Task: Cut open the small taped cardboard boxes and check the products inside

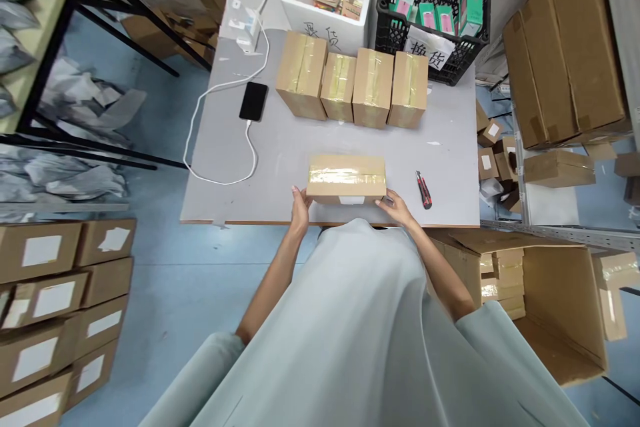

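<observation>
A taped cardboard box [347,177] rests near the front edge of the grey table [220,147], with shiny tape along its top and a white label on the side facing me. My left hand [301,208] grips its left end, the thumb pointing up beside it. At the lower right corner, my right hand [397,205] has its fingers against the box. The undersides of both hands' fingers are partly hidden. To the right of the box lies a red and black utility knife [424,189], apart from my right hand.
Several taped boxes [373,87] stand in a row behind. Farther back are a white bin [325,17] and a black crate [430,13]. A phone [253,101] charges on a white cable at left. A large open carton [560,300] stands at right; labelled boxes [55,300] are stacked at left.
</observation>
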Action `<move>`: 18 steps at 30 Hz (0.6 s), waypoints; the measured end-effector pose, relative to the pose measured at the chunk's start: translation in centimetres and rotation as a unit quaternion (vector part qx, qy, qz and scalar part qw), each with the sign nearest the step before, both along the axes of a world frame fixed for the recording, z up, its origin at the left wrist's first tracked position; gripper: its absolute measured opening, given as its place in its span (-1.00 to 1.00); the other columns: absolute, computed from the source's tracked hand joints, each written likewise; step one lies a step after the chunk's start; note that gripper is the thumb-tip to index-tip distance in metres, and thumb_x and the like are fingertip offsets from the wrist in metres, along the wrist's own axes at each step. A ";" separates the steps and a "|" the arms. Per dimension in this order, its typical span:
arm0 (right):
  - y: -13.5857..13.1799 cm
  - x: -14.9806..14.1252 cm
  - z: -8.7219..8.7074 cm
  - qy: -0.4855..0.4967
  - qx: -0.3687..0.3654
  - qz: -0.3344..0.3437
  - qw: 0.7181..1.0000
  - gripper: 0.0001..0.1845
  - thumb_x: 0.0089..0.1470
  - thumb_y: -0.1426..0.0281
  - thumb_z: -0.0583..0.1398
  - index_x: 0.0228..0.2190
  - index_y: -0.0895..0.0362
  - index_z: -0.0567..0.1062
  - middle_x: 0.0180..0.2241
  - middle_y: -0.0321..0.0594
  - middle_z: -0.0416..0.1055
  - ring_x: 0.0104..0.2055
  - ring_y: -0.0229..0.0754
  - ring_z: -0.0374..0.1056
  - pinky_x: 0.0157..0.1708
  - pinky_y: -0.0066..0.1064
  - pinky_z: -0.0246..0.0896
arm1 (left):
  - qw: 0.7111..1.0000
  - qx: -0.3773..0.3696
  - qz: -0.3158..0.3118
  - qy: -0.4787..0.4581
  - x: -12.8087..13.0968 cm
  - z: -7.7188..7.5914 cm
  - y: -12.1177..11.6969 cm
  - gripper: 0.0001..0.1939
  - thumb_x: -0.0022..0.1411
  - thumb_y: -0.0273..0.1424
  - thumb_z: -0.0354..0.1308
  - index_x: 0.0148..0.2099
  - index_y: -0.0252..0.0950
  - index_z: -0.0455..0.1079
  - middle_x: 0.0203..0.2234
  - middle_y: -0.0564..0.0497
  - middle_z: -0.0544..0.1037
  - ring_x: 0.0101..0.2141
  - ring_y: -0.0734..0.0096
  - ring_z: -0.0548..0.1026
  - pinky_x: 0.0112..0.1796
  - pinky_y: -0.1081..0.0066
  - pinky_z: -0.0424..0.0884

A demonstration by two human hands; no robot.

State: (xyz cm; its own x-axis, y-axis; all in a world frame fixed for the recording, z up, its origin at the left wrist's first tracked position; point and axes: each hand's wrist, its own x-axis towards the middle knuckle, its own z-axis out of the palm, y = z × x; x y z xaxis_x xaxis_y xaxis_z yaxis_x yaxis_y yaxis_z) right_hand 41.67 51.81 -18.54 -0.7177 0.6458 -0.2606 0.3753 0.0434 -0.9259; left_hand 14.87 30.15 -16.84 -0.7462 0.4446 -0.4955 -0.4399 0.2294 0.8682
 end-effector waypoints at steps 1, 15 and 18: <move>0.2 -0.2 0.5 0.002 0.008 -0.004 1.000 -0.30 0.27 -0.20 0.36 0.19 0.00 0.72 0.32 0.00 0.61 0.43 0.17 0.47 0.42 0.00 0.43 | 1.000 0.000 0.002 0.002 -0.1 0.2 0.1 -0.02 0.67 0.28 -0.35 0.30 -0.33 0.66 0.27 -0.32 0.70 0.44 -0.04 0.54 0.54 0.01 0.30; 1.4 -1.0 0.2 -0.046 0.021 -0.018 0.999 -0.19 0.42 -0.23 0.20 0.34 0.09 0.62 0.39 0.08 0.57 0.43 0.11 0.50 0.46 0.00 0.42 | 0.997 -0.065 -0.018 -0.037 1.7 -0.2 0.9 -0.32 0.73 0.01 -0.12 0.36 -0.36 0.61 0.35 -0.37 0.64 0.36 -0.02 0.62 0.41 -0.03 0.49; 1.9 -0.3 -0.8 -0.076 0.062 -0.011 0.995 -0.25 0.57 -0.14 0.01 0.33 0.09 0.62 0.30 0.08 0.64 0.36 0.06 0.57 0.39 0.02 0.49 | 0.996 -0.079 -0.010 -0.041 1.9 -0.9 0.6 -0.31 0.72 0.06 -0.10 0.34 -0.35 0.62 0.35 -0.38 0.63 0.34 -0.05 0.63 0.41 -0.07 0.49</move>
State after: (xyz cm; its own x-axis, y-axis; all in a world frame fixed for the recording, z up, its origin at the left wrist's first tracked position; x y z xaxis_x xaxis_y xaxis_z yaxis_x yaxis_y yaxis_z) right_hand 41.38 53.70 -19.37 -0.6610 0.6953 -0.2822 0.5129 0.1443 -0.8462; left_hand 16.72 30.77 -17.72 -0.6919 0.3711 -0.6193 -0.5019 0.3694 0.7821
